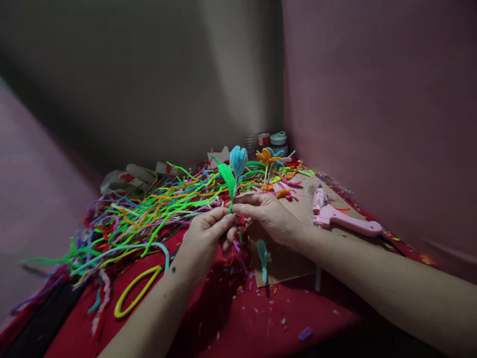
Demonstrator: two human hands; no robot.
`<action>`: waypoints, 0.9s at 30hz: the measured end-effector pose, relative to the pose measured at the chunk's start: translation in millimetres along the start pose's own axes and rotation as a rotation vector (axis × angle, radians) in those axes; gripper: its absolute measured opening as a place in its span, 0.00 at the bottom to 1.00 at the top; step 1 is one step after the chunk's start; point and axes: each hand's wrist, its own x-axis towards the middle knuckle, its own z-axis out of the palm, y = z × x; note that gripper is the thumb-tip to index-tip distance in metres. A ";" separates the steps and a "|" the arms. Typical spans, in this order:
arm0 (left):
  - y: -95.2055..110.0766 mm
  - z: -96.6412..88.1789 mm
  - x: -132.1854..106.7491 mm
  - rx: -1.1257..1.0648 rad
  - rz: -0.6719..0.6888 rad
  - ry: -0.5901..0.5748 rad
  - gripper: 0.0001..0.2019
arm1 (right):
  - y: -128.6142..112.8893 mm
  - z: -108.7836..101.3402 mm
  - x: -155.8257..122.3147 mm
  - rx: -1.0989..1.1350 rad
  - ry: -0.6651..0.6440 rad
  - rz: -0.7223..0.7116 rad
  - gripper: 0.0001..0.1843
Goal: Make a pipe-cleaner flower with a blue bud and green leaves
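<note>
A pipe-cleaner flower [238, 160] with a blue tulip-shaped head stands upright between my hands, a green leaf [226, 180] attached at its stem. My left hand [214, 228] is closed, pinching the lower end of the stem. Just above, the fingers of my right hand [261, 211] pinch the same stem near the base of the leaf. Below my right hand, a loose teal leaf shape [263, 261] lies on a piece of cardboard [283, 266].
Many coloured pipe cleaners [160, 209] spread across the left of the red cloth [238, 323]. Yellow-handled scissors [137, 291] lie near my left forearm. To the right rests a pink glue gun [343, 219]. An orange flower [266, 158] and a lidded container [278, 141] are at the back.
</note>
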 end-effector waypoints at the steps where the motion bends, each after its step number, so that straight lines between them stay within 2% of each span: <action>1: 0.7 -0.5 0.0 -0.068 -0.019 -0.016 0.08 | -1.1 -0.1 0.1 -0.001 -0.011 -0.005 0.07; 8: 0.1 -2.9 0.2 -0.342 -0.106 -0.144 0.06 | -0.2 -4.1 3.7 0.032 -0.133 -0.104 0.04; 15: -1.3 -4.8 1.3 -0.443 -0.094 -0.192 0.06 | 0.1 -8.4 5.0 -0.005 -0.140 -0.146 0.05; 19: -2.7 -4.6 1.9 -0.501 -0.090 -0.243 0.06 | 3.1 -10.0 5.3 0.043 -0.148 -0.090 0.06; 24: -6.8 -4.2 2.5 -0.566 -0.091 -0.312 0.05 | 9.7 -11.2 7.6 0.145 -0.219 -0.070 0.09; 27: -7.7 -3.7 2.2 -0.576 -0.088 -0.335 0.06 | 10.4 -10.3 7.6 0.174 -0.200 -0.033 0.08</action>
